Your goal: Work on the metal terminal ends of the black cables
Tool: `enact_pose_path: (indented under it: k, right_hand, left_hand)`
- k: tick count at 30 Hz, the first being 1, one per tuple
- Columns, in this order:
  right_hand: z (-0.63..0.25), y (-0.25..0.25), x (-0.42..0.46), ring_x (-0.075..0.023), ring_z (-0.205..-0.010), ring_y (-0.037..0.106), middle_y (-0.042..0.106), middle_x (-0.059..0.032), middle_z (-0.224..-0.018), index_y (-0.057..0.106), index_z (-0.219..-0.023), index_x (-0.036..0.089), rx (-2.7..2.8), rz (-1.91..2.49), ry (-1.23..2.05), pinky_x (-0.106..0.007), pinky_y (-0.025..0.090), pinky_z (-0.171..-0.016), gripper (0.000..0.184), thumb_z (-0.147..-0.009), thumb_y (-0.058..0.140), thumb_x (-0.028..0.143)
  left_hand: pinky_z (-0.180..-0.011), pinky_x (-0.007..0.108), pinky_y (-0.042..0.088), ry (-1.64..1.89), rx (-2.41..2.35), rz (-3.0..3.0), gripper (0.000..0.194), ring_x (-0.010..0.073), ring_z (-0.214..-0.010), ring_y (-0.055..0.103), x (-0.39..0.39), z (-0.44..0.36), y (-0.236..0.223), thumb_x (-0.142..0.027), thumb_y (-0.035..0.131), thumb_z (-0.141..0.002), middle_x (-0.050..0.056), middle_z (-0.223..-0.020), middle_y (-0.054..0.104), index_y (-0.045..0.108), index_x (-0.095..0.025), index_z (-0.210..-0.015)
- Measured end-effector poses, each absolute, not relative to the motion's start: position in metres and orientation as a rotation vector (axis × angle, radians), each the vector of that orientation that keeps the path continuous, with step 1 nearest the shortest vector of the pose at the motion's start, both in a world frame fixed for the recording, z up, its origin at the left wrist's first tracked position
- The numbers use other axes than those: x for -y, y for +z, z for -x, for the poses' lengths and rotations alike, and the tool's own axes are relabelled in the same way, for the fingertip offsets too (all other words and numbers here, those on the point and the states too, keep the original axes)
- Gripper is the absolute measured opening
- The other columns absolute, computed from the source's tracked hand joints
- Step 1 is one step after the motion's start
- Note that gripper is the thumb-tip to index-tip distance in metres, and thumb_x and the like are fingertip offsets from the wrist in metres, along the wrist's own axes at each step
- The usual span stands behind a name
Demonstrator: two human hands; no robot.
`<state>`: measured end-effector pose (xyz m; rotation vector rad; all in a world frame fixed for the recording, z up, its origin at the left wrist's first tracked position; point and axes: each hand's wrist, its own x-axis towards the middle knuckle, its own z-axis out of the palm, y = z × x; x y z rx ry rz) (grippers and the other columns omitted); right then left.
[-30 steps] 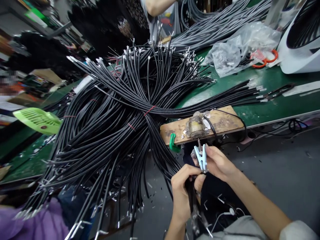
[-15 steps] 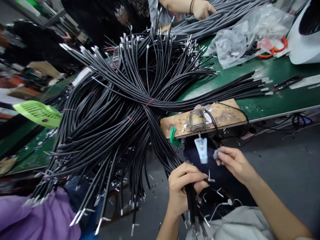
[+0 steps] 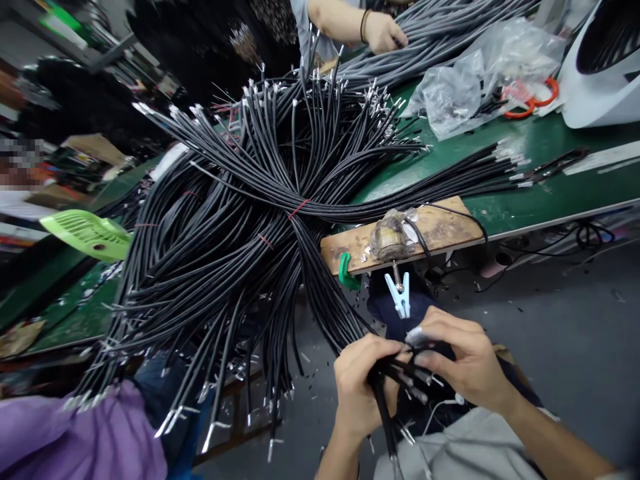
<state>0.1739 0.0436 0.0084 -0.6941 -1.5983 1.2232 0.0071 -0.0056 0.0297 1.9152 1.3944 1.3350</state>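
My left hand [image 3: 363, 383] is wrapped around a bunch of black cables [image 3: 327, 297], whose stripped, silvery ends stick out below and to the right of it. Close beside it, the fingers of my right hand [image 3: 465, 357] are pinched together at the tip of one cable. A whitish-grey bit shows there, too blurred to name. Just above both hands, a light blue clothespin [image 3: 403, 303] hangs on the shaft of a small motor [image 3: 390, 239] wrapped in clear plastic. The motor sits on a wooden board [image 3: 450, 223] that juts over the table edge.
A large heap of black cables [image 3: 225, 253] covers the green table [image 3: 530, 213]. A green clamp [image 3: 345, 270] grips the board. Behind lie a plastic bag [image 3: 455, 93], orange-handled scissors [image 3: 547, 93] and grey cables [image 3: 440, 40], touched by another person's hand [image 3: 385, 33]. A green fan [image 3: 87, 235] stands left.
My right hand has moved left and down from beside the clothespin to the cable ends at my left hand. The clothespin has turned from a flat to an edge-on view. The other person's hand shifted left.
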Motion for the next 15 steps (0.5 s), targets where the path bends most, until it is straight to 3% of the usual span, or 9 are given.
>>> enact_pose_path:
  k: [3, 8, 15]
  right_hand:
    - [-0.17, 0.015, -0.044, -0.0162, -0.069, 0.053, 0.062, -0.0027, -0.074, 0.068, -0.091, 0.019, 1.613, 0.752, 1.197, -0.029, 0.044, -0.064, 0.016, -0.076, 0.074, 0.02]
    - [-0.17, 0.012, -0.043, -0.0149, -0.064, 0.052, 0.057, -0.0017, -0.069, 0.064, -0.08, 0.018, 1.625, 0.907, 1.292, -0.027, 0.043, -0.06, 0.005, -0.082, 0.066, 0.023]
    - [-0.171, 0.005, -0.042, -0.0144, -0.066, 0.051, 0.057, -0.0019, -0.075, 0.06, -0.082, 0.019, 1.544, 1.052, 1.23, -0.026, 0.041, -0.061, 0.008, -0.086, 0.06, 0.025]
  left_hand:
    - [-0.059, 0.023, 0.049, 1.271, -1.443, -1.946, 0.014, 0.0142, -0.063, 0.063, 0.005, -0.006, 0.03, -0.008, 0.065, -0.078, 0.004, -0.073, 0.068, 0.065, -0.017, -0.09]
    - [-0.06, 0.02, 0.052, 1.14, -1.544, -1.907, 0.029, 0.012, -0.063, 0.064, 0.001, -0.004, 0.031, -0.011, 0.071, -0.075, 0.002, -0.078, 0.067, 0.06, -0.018, -0.101]
    - [-0.065, 0.022, 0.051, 1.118, -1.508, -2.059, 0.017, 0.0137, -0.07, 0.065, -0.001, -0.01, 0.032, -0.003, 0.064, -0.079, 0.004, -0.08, 0.069, 0.063, -0.015, -0.091]
